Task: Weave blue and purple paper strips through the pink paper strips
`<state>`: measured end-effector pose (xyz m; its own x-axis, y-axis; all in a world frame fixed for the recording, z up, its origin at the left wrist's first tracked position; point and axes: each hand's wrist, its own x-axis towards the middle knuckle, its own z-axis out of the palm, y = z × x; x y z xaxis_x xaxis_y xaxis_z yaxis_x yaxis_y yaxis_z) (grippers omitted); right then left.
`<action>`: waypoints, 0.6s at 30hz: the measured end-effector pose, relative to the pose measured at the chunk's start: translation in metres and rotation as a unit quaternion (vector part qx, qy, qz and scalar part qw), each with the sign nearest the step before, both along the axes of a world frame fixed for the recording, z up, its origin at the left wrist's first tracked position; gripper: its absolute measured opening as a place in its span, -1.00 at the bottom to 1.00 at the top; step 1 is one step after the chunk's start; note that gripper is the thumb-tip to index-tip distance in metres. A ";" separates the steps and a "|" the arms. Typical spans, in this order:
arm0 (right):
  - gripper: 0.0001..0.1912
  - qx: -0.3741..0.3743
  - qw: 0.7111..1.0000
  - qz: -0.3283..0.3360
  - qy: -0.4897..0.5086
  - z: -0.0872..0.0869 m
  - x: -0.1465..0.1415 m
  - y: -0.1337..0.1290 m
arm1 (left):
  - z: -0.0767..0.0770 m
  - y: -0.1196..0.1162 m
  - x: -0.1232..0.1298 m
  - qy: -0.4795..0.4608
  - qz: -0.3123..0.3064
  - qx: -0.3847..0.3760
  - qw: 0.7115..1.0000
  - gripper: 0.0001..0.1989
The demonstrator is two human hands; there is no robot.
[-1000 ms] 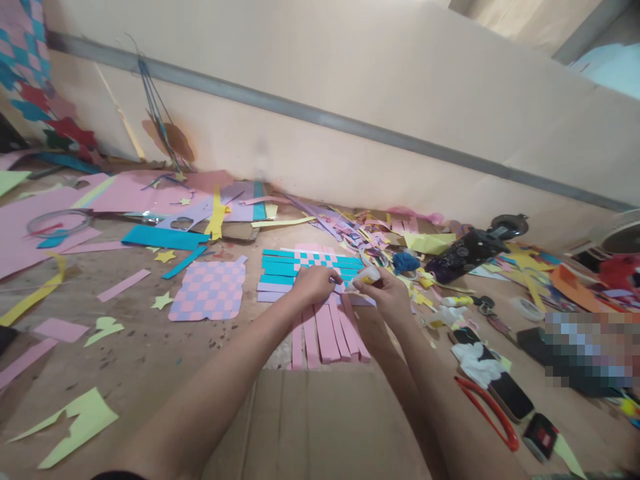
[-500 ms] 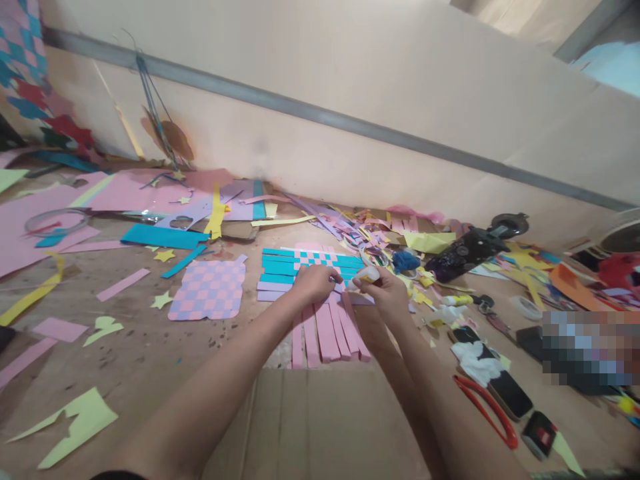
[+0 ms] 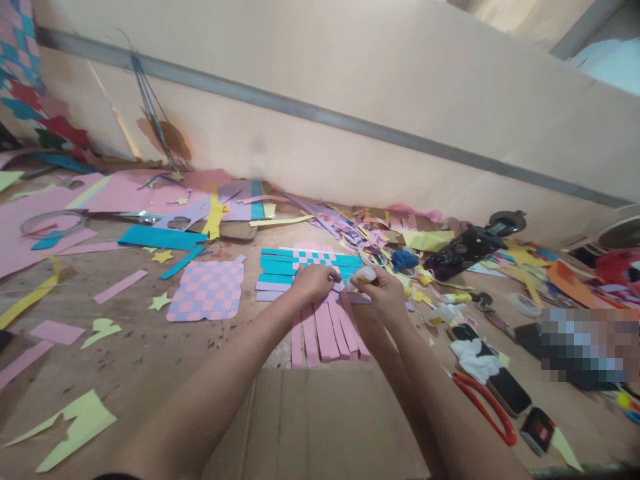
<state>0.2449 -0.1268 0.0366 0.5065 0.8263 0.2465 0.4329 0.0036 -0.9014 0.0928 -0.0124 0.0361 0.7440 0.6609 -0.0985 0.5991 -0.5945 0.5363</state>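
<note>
the left hand (image 3: 315,283) is curled, its fingertips pinching down on the right part of a woven paper mat (image 3: 305,264), which lies at the middle of the frame, straight ahead of the forearms. the right hand (image 3: 383,295) is clenched around a small glue bottle (image 3: 364,275), whose tip points left toward the weave, just beside the left hand's fingers. the left hand is the nearer of the two, resting on the mat, while the right hand is at its right edge.

the mat's long axis runs side to side along at least four turquoise paper strips (image 3: 277,263), with two lilac paper strips (image 3: 270,291) at its lower left. crossing them, about five wide pink paper strips (image 3: 325,340) run top to bottom, their loose ends fanning toward the person and stopping at a cardboard sheet (image 3: 310,427).

left of the hands lies one finished pink and lilac checked mat (image 3: 207,291), with two yellow paper stars (image 3: 160,301) near it. up and right of the right hand sits one blue pompom (image 3: 404,261). at lower right lie one red loop (image 3: 485,410) and one black phone (image 3: 507,391), side by side, and one tape roll (image 3: 525,305) lies above them.
</note>
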 end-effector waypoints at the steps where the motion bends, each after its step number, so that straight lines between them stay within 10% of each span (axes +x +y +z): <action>1: -0.77 0.000 1.000 -0.003 0.002 0.001 -0.001 0.000 | 0.000 0.000 0.000 0.000 0.000 -0.002 1.000 -0.62; 18: -0.76 0.013 1.000 -0.001 -0.005 -0.002 0.001 0.001 | 0.002 -0.001 0.000 0.004 0.001 -0.002 1.000 -0.61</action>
<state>0.2461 -0.1256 0.0344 0.5049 0.8189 0.2729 0.4414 0.0267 -0.8969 0.0924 -0.0131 0.0378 0.7412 0.6628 -0.1065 0.6051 -0.5911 0.5333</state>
